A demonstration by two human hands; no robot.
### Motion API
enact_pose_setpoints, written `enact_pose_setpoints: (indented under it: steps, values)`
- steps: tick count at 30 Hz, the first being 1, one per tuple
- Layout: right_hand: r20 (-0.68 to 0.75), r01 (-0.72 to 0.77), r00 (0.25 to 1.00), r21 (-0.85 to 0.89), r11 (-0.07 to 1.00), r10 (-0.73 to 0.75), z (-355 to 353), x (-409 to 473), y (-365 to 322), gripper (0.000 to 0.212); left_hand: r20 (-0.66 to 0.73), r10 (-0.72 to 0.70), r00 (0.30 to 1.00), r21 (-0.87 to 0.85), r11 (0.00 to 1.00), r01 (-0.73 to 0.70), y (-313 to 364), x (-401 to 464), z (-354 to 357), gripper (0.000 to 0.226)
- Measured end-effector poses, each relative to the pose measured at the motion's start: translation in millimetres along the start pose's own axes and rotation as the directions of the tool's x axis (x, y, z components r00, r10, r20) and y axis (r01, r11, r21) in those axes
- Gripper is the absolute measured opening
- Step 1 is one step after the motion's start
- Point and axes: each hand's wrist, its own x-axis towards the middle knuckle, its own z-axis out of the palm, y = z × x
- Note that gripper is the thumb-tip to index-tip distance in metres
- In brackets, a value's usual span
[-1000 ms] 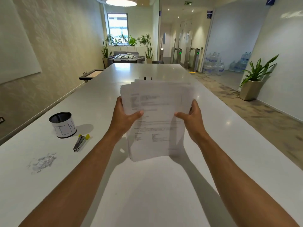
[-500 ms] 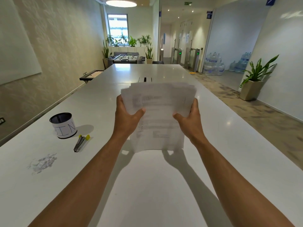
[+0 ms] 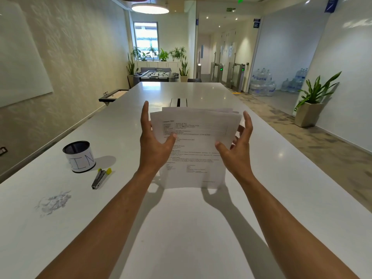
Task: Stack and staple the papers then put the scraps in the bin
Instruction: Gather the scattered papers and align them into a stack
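Note:
A stack of printed papers (image 3: pixel 194 152) stands upright in front of me, its lower edge down at the white table (image 3: pixel 197 234), with the sheets unevenly aligned at the top. My left hand (image 3: pixel 155 146) lies along the stack's left edge, fingers straight up and thumb touching the front sheet. My right hand (image 3: pixel 239 150) flanks the right edge with fingers spread and loosely bent, thumb near the front. A small black can labelled BIN (image 3: pixel 79 157) stands at the left. A stapler (image 3: pixel 100 178) with yellow tips lies beside it. A pile of paper scraps (image 3: pixel 53 203) lies nearer to me.
The long table runs away from me, with a cable slot (image 3: pixel 178 102) in its middle just behind the papers. A wall follows the table's left side. A potted plant (image 3: pixel 311 105) stands on the floor to the right.
The stack has come down from the air to the table. Both hands, which gripped its sides, have loosened and straightened their fingers.

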Motion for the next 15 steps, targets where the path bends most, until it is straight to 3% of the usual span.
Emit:
enact_pose_setpoints:
  steps: [2,6,10,15]
  values:
    - [-0.009,0.041,0.999,-0.039,0.998,-0.042,-1.2,1.2,-2.2,0.107,-0.003,0.047,0.999,0.022,0.999,-0.047,-0.2,0.7,-1.8,0.104]
    - [0.009,0.189,0.982,-0.127,0.974,-0.189,-0.5,10.3,-11.4,0.1,0.026,0.182,0.983,0.204,0.962,-0.183,5.3,8.9,-0.5,0.08]
    - [-0.009,0.233,0.971,-0.175,0.957,-0.238,-3.5,18.6,-10.5,0.085,0.066,0.14,0.988,0.283,0.947,-0.153,8.3,16.1,-4.7,0.073]
    - [-0.006,0.193,0.98,-0.154,0.969,-0.196,-4.3,20.7,-11.1,0.077,0.064,0.13,0.989,0.289,0.946,-0.143,7.3,15.1,-5.3,0.078]
